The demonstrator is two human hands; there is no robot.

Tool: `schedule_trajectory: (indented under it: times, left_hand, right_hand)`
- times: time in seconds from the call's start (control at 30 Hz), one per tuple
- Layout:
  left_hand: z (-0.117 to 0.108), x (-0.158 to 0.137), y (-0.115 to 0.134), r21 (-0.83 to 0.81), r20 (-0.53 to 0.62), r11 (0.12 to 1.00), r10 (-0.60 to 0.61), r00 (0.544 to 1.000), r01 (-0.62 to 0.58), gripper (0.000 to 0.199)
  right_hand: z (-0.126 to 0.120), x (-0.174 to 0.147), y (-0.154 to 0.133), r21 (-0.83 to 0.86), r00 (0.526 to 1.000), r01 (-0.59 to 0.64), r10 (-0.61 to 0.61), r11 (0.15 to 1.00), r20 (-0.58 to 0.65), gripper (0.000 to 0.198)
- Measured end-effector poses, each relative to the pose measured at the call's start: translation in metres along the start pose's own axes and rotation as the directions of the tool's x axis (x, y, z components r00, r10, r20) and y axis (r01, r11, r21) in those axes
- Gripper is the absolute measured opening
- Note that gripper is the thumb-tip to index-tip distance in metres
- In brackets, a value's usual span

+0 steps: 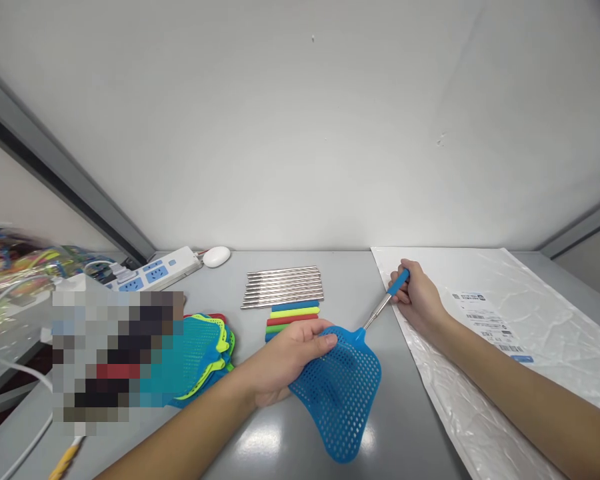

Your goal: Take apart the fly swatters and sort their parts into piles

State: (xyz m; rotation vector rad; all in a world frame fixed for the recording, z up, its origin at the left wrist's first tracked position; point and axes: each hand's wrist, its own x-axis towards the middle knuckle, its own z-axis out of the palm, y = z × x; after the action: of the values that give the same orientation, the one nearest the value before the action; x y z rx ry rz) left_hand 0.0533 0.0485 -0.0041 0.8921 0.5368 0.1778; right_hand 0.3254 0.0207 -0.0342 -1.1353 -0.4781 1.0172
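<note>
A blue fly swatter with a perforated head and a short metal rod is held between my two hands. My left hand pinches the edge of its head, thumb on top. The fingers of my right hand are wrapped round its blue handle grip at the far end of the rod. Beyond my left hand lie several coloured grip sleeves, partly hidden by that hand. Behind them several metal rods lie side by side. To the left is a pile of swatter heads in blue, yellow, green and red.
On the right a white mailing bag with a label covers the grey table. A power strip and a white mouse sit at the back left. Colourful plastic-wrapped items and cables are at far left; a blurred patch hides part.
</note>
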Motion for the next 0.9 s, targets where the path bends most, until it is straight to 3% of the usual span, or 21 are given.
schedule_trajectory:
  times: [0.43, 0.9]
  left_hand:
    - [-0.001, -0.001, 0.003, 0.04, -0.039, 0.999, -0.023, 0.999, 0.025, 0.031]
    - [0.001, -0.001, 0.002, 0.071, -0.074, 0.997, -0.011, 0.997, 0.016, 0.031]
  right_hand:
    - [0.001, 0.002, 0.002, -0.017, 1.0, 0.018, -0.018, 1.0, -0.003, 0.041]
    - [0.014, -0.017, 0.0, -0.077, 0.995, 0.032, -0.024, 0.997, 0.097, 0.04]
